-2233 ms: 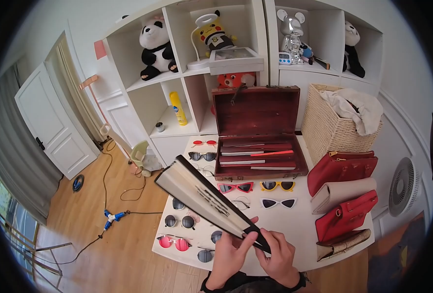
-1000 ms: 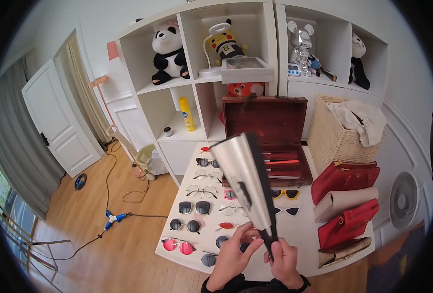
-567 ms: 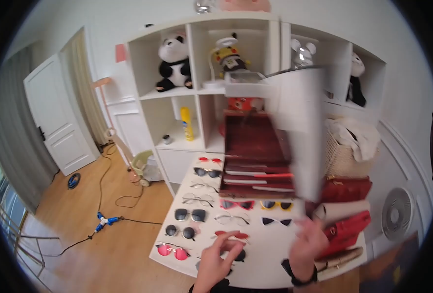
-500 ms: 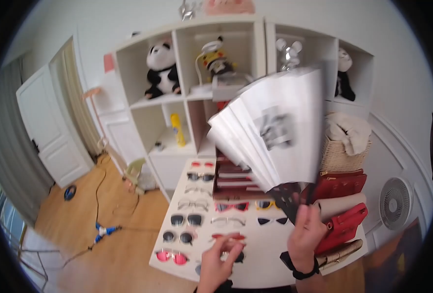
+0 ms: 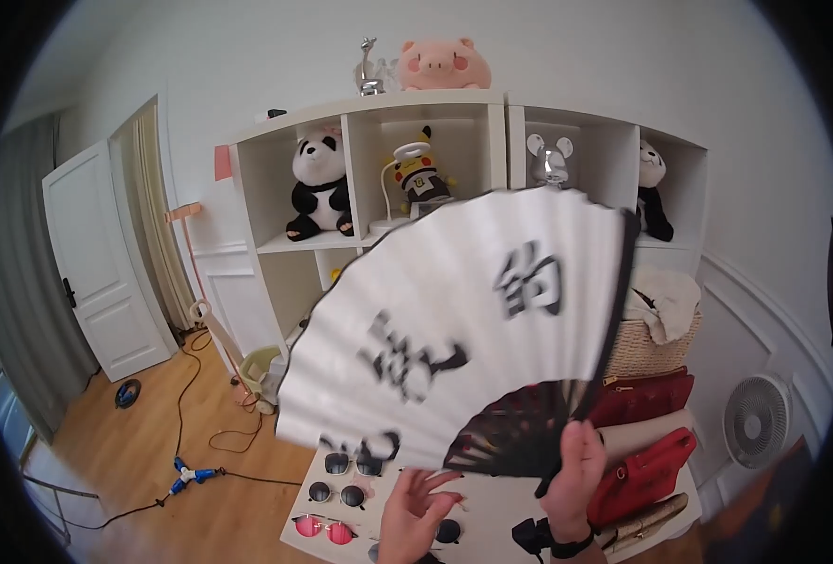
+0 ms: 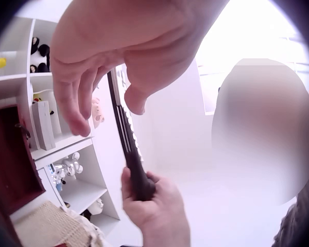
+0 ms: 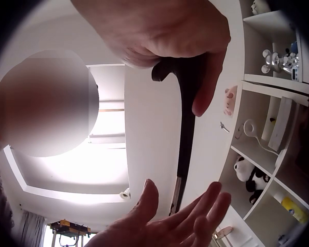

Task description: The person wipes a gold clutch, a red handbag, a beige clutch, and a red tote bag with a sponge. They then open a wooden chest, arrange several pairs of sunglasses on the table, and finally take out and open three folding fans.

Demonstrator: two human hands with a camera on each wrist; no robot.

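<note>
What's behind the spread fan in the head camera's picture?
Around the fan, parts of the shelf, the basket and a red bag show. Whatever sits behind its white part is covered.

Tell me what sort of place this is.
Looks like a room in a home, perhaps set up for display: a plush panda sits in a white shelf unit, and several pairs of sunglasses lie on a white table.
</note>
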